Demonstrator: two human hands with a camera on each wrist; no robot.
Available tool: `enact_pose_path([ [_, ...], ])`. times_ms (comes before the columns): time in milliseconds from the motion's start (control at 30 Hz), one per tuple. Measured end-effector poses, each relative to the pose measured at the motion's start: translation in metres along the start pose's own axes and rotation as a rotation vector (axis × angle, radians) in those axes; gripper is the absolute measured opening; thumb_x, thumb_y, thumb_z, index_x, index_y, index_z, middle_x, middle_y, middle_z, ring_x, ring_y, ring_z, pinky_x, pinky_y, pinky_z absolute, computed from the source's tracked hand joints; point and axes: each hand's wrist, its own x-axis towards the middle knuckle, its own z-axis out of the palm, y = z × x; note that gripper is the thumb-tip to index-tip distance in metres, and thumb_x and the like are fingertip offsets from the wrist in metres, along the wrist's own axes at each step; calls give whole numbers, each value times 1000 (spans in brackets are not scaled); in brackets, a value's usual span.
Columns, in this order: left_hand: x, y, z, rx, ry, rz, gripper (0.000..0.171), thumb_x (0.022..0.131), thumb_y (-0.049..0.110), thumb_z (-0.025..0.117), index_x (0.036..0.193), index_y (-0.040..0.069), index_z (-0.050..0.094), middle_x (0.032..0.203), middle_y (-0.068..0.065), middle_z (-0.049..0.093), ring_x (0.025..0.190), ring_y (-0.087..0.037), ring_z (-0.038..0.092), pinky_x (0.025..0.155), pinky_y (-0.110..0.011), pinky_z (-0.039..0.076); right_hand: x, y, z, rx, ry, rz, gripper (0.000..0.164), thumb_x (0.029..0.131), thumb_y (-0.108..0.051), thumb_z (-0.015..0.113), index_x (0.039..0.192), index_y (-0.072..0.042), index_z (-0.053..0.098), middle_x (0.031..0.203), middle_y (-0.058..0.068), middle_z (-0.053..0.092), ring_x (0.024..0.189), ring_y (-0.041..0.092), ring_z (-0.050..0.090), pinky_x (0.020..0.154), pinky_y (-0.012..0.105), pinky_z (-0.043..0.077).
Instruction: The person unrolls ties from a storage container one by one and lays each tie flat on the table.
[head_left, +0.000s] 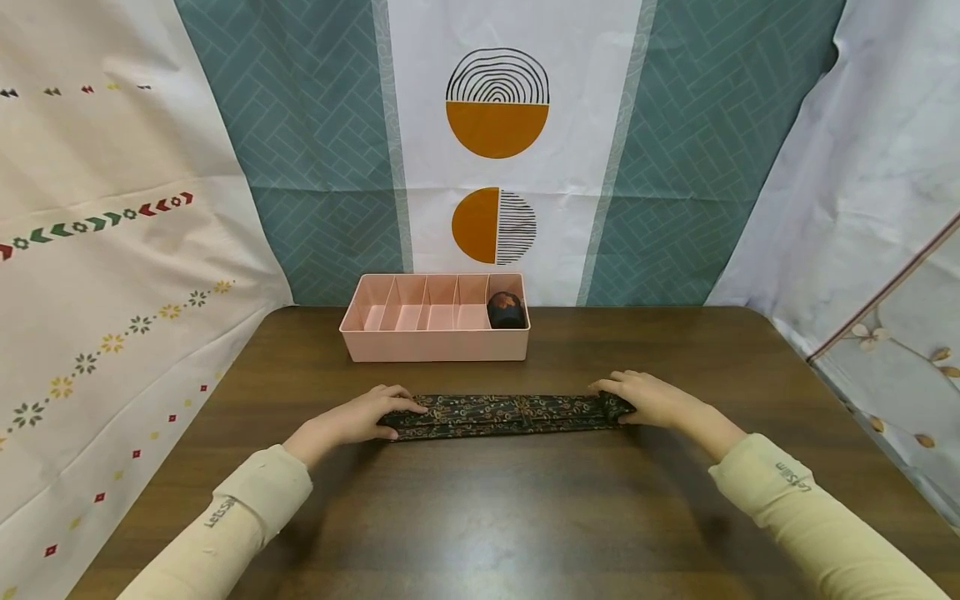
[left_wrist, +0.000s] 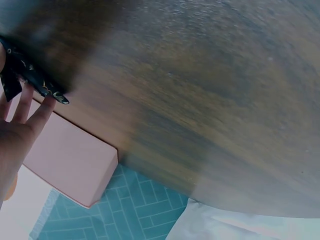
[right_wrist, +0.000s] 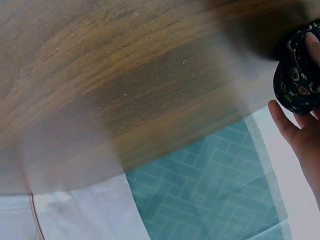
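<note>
A long folded strip of dark patterned cloth point(head_left: 480, 416) stretches across the table between both hands. My left hand point(head_left: 372, 414) pinches its left end, thumb on the near edge and fingers on the far side. In the left wrist view, that cloth end point(left_wrist: 35, 77) shows between the thumb and fingers. At the other end, my right hand point(head_left: 652, 401) grips a thicker, turned-over part. Seen from the right wrist, this part is a rounded, layered bundle point(right_wrist: 296, 80) with the fingers around it.
Behind the cloth stands a pink box point(head_left: 438, 346) with several compartments. A dark roll with an orange leaf pattern point(head_left: 506, 310) sits in its rightmost compartment. The brown wooden table point(head_left: 480, 517) ends at hanging patterned curtains point(head_left: 322, 150) at the back.
</note>
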Motion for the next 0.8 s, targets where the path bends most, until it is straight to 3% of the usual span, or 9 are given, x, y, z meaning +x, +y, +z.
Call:
enact_pose_path([
  [367, -7, -4, -2, -28, -12, -27, 50, 82, 6, 71, 129, 13, 58, 127, -19, 51, 117, -39, 46, 94, -53, 43, 1, 0, 0, -16, -14, 1, 43, 73, -12, 80, 108, -4, 57, 108, 14, 62, 101, 38, 59, 85, 52, 49],
  [667, -10, -11, -1, -20, 8, 0, 50, 80, 7, 72, 128, 13, 59, 126, -18, 53, 115, -39, 48, 93, -54, 43, 1, 0, 0, 41, -36, -3, 51, 73, -6, 78, 120, -6, 58, 109, 13, 59, 100, 37, 59, 81, 50, 51],
  [800, -12, -11, -4, -28, 4, -14, 49, 80, 6, 72, 126, 13, 60, 126, -18, 53, 115, -40, 47, 93, -55, 42, 1, -1, -3, 48, -51, 18, 43, 75, -8, 77, 114, -5, 60, 111, 15, 60, 104, 39, 58, 84, 50, 50],
])
